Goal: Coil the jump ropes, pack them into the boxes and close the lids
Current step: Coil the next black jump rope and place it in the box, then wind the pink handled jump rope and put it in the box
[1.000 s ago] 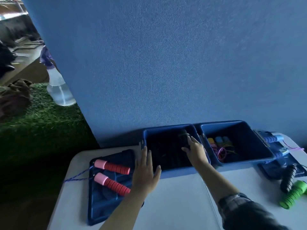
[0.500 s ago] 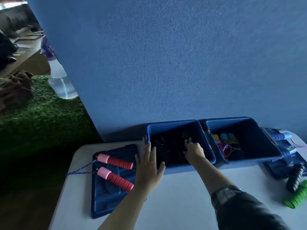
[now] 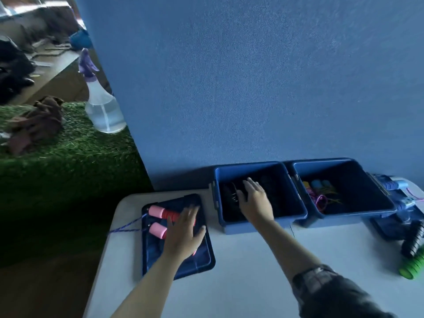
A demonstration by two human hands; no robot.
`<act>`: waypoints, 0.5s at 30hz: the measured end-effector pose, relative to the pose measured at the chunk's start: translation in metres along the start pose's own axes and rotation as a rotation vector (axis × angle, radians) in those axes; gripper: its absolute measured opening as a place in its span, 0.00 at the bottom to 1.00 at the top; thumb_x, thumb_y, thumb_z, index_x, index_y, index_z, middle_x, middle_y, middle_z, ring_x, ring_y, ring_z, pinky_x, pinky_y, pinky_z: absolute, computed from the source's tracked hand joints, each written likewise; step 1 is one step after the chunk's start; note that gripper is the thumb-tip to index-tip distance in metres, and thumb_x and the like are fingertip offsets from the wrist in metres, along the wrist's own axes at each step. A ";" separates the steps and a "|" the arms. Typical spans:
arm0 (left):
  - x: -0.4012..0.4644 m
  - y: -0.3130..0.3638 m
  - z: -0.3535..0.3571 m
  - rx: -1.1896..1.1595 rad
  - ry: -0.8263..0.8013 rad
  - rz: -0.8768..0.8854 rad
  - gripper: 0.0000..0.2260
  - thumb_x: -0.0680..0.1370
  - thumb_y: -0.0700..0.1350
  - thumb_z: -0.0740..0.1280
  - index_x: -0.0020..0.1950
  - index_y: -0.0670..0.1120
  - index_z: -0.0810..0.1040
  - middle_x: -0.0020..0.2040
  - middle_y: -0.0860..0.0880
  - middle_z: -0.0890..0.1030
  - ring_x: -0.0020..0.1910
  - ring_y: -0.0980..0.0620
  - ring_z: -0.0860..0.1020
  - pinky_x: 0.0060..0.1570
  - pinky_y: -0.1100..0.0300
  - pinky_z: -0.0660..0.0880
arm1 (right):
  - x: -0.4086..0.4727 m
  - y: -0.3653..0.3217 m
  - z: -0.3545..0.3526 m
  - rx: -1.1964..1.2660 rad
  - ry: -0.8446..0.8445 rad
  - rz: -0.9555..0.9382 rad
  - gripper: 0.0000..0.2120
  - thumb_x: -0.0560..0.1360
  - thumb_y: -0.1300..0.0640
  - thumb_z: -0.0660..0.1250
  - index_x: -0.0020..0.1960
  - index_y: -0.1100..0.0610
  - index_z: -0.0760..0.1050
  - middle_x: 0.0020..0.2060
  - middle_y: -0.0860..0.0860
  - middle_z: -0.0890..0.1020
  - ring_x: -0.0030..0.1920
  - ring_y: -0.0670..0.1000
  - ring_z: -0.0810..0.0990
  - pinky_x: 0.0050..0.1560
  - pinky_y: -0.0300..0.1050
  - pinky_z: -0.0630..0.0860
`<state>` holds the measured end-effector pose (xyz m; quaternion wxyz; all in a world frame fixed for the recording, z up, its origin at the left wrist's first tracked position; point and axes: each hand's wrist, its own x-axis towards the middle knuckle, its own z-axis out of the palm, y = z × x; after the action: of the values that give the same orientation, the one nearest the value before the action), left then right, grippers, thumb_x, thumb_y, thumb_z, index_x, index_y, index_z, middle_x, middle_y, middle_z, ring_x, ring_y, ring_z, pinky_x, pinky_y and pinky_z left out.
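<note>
Left hand (image 3: 183,235) has slid off the left box (image 3: 259,223) onto the red-and-pink handles (image 3: 160,220).
Fingers spread flat, it covers them on the lid (image 3: 202,260) beside that box; right hand (image 3: 254,200), fingers relaxed, reaches inside over a black rope (image 3: 230,193).

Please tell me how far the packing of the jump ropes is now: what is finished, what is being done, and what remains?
Done: coloured ropes lie in the right box. In hand: the right hand reaches open into the left box over dark rope handles, and the left hand lies open over the pink-and-red handles on a lid. Left: that rope, the black handle and green handle at the right, and both lids.
</note>
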<state>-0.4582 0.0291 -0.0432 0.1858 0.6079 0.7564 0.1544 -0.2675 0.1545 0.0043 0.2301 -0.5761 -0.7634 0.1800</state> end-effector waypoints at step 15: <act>-0.029 -0.074 -0.031 0.365 -0.158 0.097 0.22 0.77 0.51 0.62 0.71 0.57 0.65 0.73 0.56 0.65 0.75 0.54 0.58 0.73 0.38 0.42 | -0.040 -0.083 0.120 -0.128 -0.545 -0.219 0.25 0.79 0.58 0.59 0.74 0.58 0.58 0.76 0.50 0.57 0.75 0.46 0.49 0.72 0.49 0.61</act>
<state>-0.5309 -0.0153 -0.0473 0.1235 0.6776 0.7246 -0.0244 -0.3916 0.0917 -0.0557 -0.0019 -0.4344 -0.8643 0.2535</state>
